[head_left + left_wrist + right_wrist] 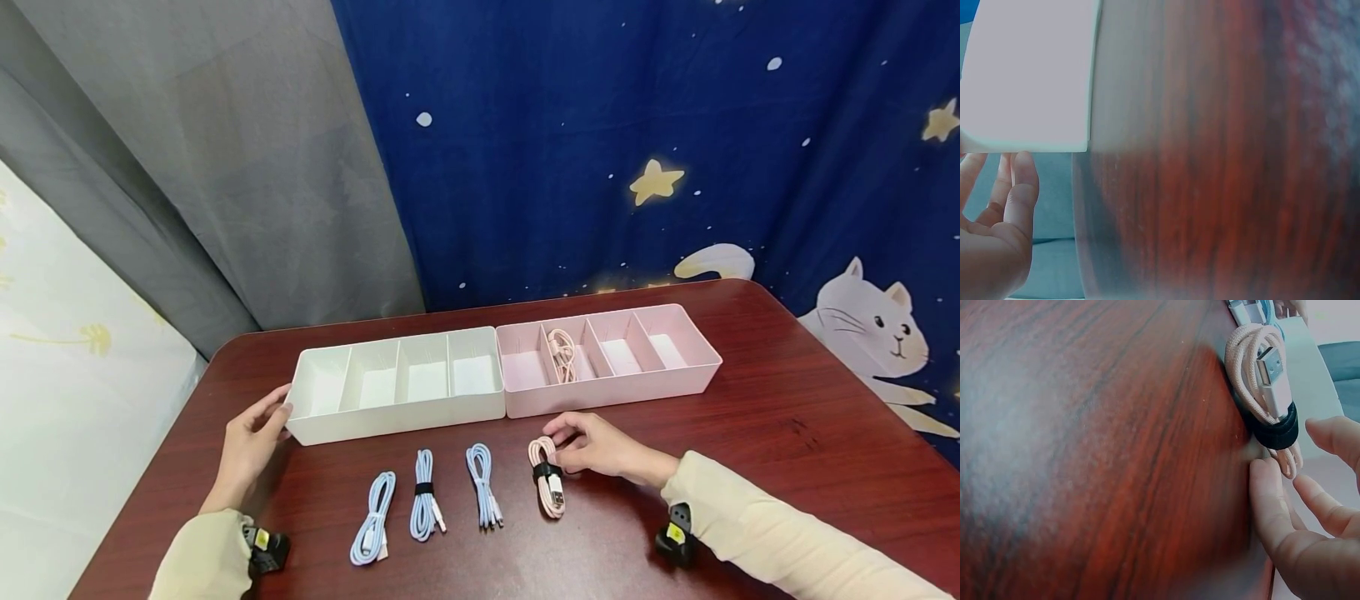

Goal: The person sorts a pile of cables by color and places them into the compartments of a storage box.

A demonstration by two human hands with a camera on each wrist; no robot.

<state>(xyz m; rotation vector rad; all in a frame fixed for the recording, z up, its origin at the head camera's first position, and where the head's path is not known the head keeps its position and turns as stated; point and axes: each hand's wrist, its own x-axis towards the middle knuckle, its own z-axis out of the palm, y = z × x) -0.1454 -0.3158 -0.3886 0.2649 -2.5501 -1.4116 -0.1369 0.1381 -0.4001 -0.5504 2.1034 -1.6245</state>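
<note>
A coiled pink charging cable (547, 492) with a black strap and a USB plug lies on the table. My right hand (596, 446) is at its far end, thumb and fingers spread around the strap end; in the right wrist view the fingertips (1266, 475) are beside the loops, with no clear pinch. My left hand (251, 446) touches the left end of a white divided box (397, 421), fingers fairly straight. Adjoining that box is a pink divided box (615, 393); another pink cable (562, 357) sits in its second compartment from the left.
Three coiled blue cables, a left one (372, 518), a middle one (426, 500) and a right one (483, 486), lie in a row before the white box. The dark red table (780, 417) ends at curtains (525, 167) behind.
</note>
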